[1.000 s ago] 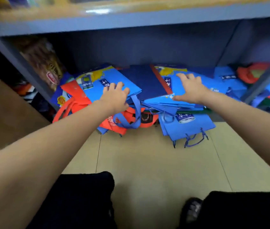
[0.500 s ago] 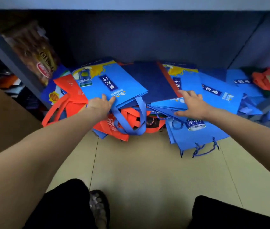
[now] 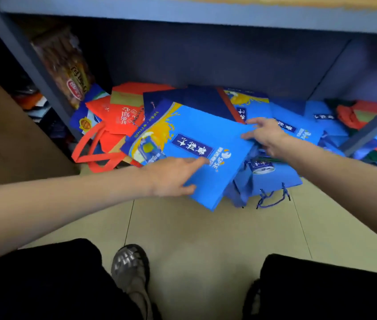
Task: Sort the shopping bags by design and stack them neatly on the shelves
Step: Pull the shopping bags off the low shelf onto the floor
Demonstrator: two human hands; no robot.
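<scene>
A: Top blue bag — position relative to hands?
B: Lying flat and skewed across the pile, near corner overhanging the floor. Held at both sides. Left hand at the near-left edge, forefinger stretched out over the printed face, thumb curled against the edge; apparently pinching it. Right hand at the far-right corner, fingers on top, thumb below; gripping that corner.

A: Beneath and around?
B: More blue bags of the same print to the right, partly under the right wrist. Another blue bag lower down, cord handles trailing onto the floor. Dark navy bag behind, partly covered by the held one. Red bags to the left, one red handle loop spilling forward.

A: Obstructions?
B: Grey shelf post at left, brown printed packet leaning just behind it. Shelf board overhead, second post at right with more bags beyond, blurred. Cardboard box far left. Below, dark trousers and one woven shoe.
</scene>
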